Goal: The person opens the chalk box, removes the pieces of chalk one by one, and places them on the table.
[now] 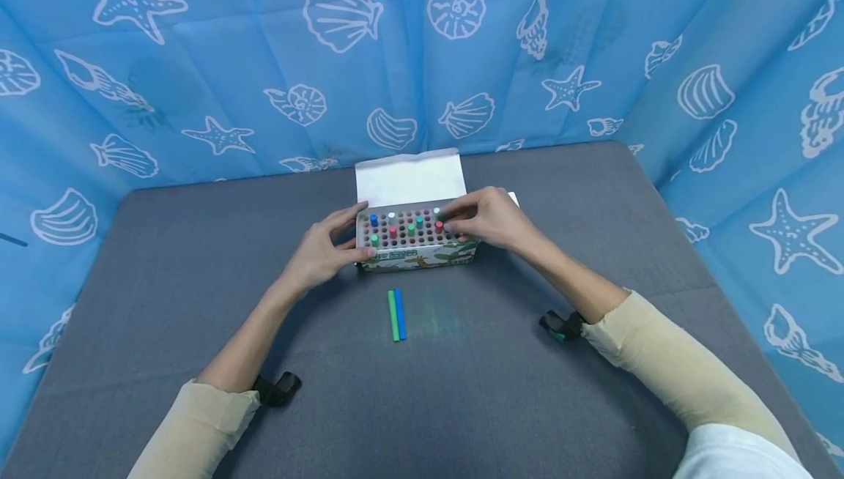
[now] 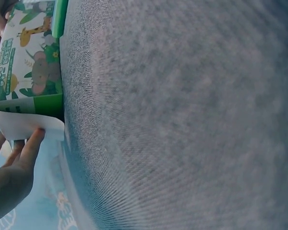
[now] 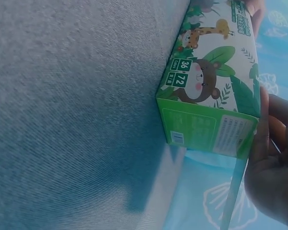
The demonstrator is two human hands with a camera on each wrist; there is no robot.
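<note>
A marker box printed with animals stands on the table, and several markers with coloured ends poke out of its holed grey tray. My left hand grips the box's left end, thumb on the front corner and fingers at the back. Over the tray's right part, my right hand pinches at a marker end among the holes, close by a red marker; its fingertips partly hide the spot. A green marker and a blue marker lie side by side in front of the box.
The white lid flap is raised behind the tray. Grey cloth covers the table. A blue curtain with white shells hangs along the back and sides. Black wrist straps sit at both forearms.
</note>
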